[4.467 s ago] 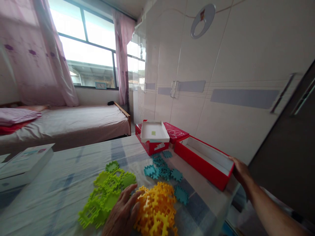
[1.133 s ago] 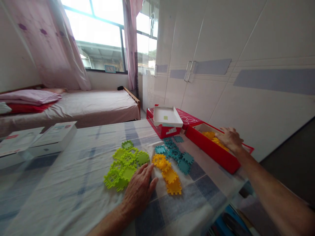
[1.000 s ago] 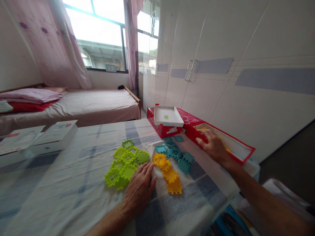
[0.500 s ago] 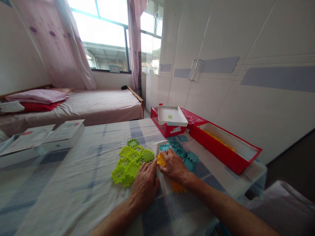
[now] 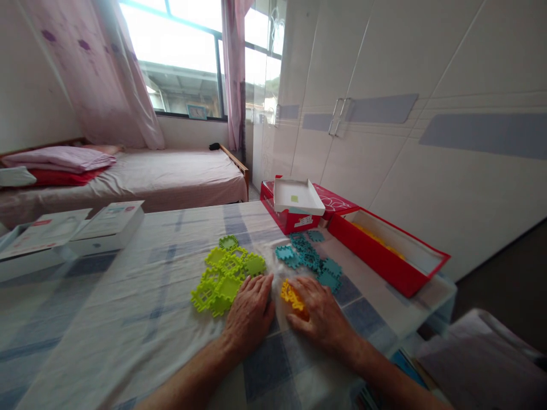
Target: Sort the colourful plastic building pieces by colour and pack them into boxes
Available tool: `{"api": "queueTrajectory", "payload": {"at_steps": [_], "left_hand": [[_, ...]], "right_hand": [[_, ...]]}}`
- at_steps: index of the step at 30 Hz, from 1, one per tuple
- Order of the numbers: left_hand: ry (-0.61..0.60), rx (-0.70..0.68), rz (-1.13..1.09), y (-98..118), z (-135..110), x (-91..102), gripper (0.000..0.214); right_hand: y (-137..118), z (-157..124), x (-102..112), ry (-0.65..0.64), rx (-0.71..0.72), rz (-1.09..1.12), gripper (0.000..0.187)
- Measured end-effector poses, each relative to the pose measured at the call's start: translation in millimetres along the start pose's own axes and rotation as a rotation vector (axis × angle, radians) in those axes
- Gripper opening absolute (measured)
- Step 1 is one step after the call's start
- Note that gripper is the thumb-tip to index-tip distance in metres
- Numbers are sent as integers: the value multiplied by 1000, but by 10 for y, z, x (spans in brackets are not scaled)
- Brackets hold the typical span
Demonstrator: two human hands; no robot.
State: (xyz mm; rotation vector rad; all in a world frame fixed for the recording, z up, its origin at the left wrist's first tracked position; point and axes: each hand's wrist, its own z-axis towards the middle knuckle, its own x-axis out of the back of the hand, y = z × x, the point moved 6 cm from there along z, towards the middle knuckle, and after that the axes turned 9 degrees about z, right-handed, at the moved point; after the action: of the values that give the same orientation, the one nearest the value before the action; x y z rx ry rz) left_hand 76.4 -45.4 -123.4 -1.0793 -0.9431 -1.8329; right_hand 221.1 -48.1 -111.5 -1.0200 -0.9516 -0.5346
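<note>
My right hand curls over yellow notched building tiles on the cloth, thumb at their near side and fingers on top. How many tiles lie under the palm is hidden. My left hand rests flat with fingers stretched out, its fingertips at the edge of a pile of lime-green notched tiles. Some of these tiles have window-like bars, others are solid. Beyond my right hand lies a loose group of teal notched tiles.
At right stands a long red box with yellow pieces inside. Behind the teal tiles, a white lid sits on a red box. White boxes occupy the table's left side. The striped tablecloth has wrinkles.
My right hand has come back towards me and a little right, away from the teal tiles, and now covers the yellow tiles nearer my body. My left hand has stayed beside the green pile.
</note>
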Motion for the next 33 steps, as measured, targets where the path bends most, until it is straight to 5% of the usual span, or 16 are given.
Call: {"api": "queueTrajectory", "payload": {"at_steps": [13, 18, 21, 27, 30, 33], "left_hand": [[62, -56, 34, -46, -35, -70, 48], [27, -46, 28, -34, -24, -61, 48], [23, -41, 19, -32, -18, -52, 48], [7, -33, 20, -28, -11, -52, 49], [9, -38, 20, -26, -10, -53, 49], [32, -48, 23, -26, -18, -52, 49]], "right_hand": [[-79, -88, -44, 94, 85, 30, 54], [-27, -93, -4, 179, 79, 260, 52], [61, -31, 347, 326, 58, 376, 43], [812, 231, 1755, 809, -111, -22, 39], [1503, 345, 2185, 823, -372, -168, 47], [2016, 389, 2264, 731, -477, -179, 47]]}}
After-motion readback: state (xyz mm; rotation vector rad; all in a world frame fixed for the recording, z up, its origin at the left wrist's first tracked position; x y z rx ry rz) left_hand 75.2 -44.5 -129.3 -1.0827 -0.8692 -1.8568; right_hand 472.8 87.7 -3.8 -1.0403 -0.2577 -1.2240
